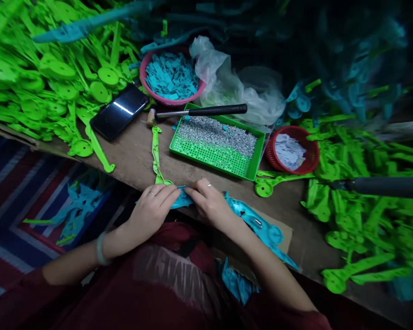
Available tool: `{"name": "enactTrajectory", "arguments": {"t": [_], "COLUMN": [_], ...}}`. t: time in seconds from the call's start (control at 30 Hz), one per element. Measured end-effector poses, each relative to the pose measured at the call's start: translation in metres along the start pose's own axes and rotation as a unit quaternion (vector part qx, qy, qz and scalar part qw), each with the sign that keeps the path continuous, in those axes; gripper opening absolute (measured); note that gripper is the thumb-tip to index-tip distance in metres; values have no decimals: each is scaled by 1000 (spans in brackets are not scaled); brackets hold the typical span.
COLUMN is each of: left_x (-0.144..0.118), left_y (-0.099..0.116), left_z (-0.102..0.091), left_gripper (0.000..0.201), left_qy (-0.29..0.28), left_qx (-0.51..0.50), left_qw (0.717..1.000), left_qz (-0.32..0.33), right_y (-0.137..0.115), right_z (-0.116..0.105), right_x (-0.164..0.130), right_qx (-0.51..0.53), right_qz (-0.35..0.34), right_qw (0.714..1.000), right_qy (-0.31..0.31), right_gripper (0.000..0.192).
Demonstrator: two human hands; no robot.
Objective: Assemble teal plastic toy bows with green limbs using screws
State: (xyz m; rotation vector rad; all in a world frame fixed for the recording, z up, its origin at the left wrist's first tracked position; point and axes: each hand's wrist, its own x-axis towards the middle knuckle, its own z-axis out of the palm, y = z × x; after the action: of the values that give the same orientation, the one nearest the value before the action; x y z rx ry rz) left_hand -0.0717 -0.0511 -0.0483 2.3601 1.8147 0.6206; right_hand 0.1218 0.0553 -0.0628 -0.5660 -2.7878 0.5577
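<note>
Brown worktable [134,156] — both the left hand [153,208] and right hand [208,201] pinch a flat teal plastic piece [182,199].

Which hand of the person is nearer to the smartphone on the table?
The left hand. It is below and slightly right of the smartphone, at the table edge. The right hand is farther right, beyond the left one. Both touch a blue plastic piece.

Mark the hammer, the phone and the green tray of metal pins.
hammer [206,111], head view, middle of the black handle
phone [119,111], head view, centre of the dark screen
green tray [206,155], head view, bare perforated floor near the front rim
</note>
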Motion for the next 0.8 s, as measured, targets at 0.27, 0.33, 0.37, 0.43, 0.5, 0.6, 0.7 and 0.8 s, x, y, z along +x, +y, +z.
{"name": "enactTrajectory", "arguments": {"t": [0.27, 0.33, 0.37, 0.43, 0.5, 0.6, 0.7, 0.8], "left_x": [6, 4, 4, 2, 2, 3, 6, 7], "left_y": [0, 0, 0, 0, 0, 0, -2, -6], "left_z": [10, 10, 11, 12, 13, 12, 11, 12], "left_gripper": [27, 24, 24, 23, 21, 17, 15, 14], "left_qy": [15, 22, 27, 42, 49, 41, 22, 11], "left_qx": [23, 25, 27, 28, 22, 7, -9, -24], "left_qw": [1000, 999, 999, 998, 997, 997, 998, 997], "left_qz": [8, 10, 15, 35, 55, 60, 60, 76], "right_y": [1, 0, 0, -1, -1, -2, -3, -2], "right_z": [-5, -5, -5, -4, -5, -8, -14, -20], "right_x": [-10, -10, -10, -10, -10, -11, -11, -11], "right_qx": [118, 94, 81, 56, 32, -19, -61, -72], "right_qz": [40, 36, 35, 27, 14, -6, -28, -44], "right_qw": [992, 995, 996, 998, 999, 999, 996, 995], "right_qy": [31, 14, 4, -13, -26, -44, -54, -60], "right_gripper": [27, 25, 25, 25, 24, 24, 28, 31]}}
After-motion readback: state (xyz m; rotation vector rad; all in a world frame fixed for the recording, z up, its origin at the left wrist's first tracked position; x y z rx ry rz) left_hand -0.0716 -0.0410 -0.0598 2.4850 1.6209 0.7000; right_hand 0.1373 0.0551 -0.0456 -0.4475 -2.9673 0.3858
